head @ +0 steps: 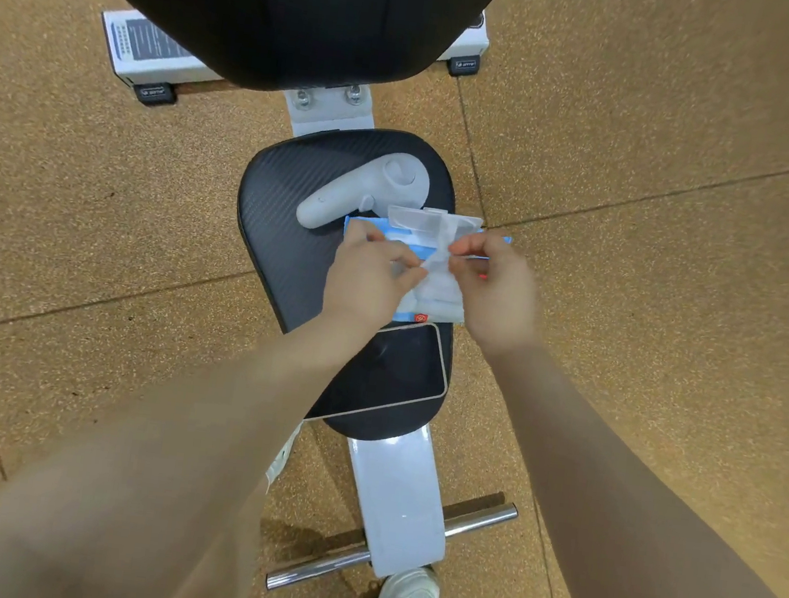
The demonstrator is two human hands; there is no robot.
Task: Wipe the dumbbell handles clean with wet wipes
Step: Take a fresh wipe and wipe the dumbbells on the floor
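Nearest you, a phone (388, 372) lies face up on the near end of the bench seat (271, 234), just this side of the wipe pack (431, 310). The pack sits flat on the seat, touching the phone's far edge, its clear lid flap (412, 218) folded back on the far side.

Your left hand (366, 270) rests on the pack, fingers curled down over its left part and pinning it. Your right hand (498, 286) pinches a wipe (439, 259) between thumb and fingertips, partly drawn out of the opening.

The wipe looks thin, limp and damp, so it will likely stretch, cling and tear if you yank it. Take it close to the opening, gather a good fold of it, and draw it straight up. The pack is soft and light and would probably lift with the wipe, so keep your left hand's weight on it.

Beyond the pack, a white controller (345, 198) lies on the seat, just beside the flap. Farther off is the black backrest (288, 12). No dumbbell shows in view, so I cannot say where the handles are.
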